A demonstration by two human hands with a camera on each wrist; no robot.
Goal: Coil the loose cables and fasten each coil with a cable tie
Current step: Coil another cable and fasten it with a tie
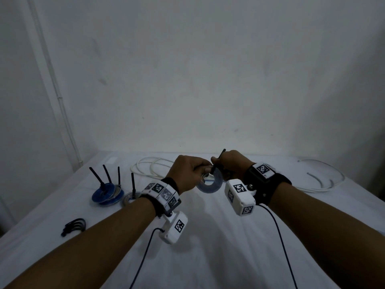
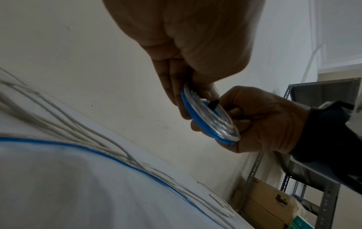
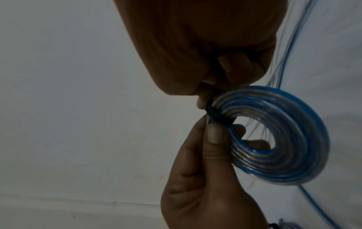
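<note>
Above the white table I hold a flat coil of blue and clear cable point(image 1: 209, 183) between both hands. My left hand point(image 1: 205, 170) pinches the coil's rim, thumb on one face and fingers behind. A black cable tie point(image 1: 220, 156) wraps the coil, its tail sticking up past my right hand point(image 1: 216, 163), which pinches the tie. In the left wrist view the coil point(image 2: 210, 119) shows edge-on with the tie head point(image 2: 214, 104) on it. From the right wrist, the tie band point(image 3: 216, 116) crosses the coil point(image 3: 278, 136) just above my left thumb point(image 3: 215, 134).
Two tied coils point(image 1: 108, 194) with upright black tie tails lie stacked at the left, a smaller grey coil point(image 1: 130, 198) beside them. A bundle of black cable ties point(image 1: 75, 226) lies front left. Loose white cables point(image 1: 150, 166) lie at the back and right point(image 1: 321, 181). A metal shelf point(image 2: 305, 186) stands beyond the table.
</note>
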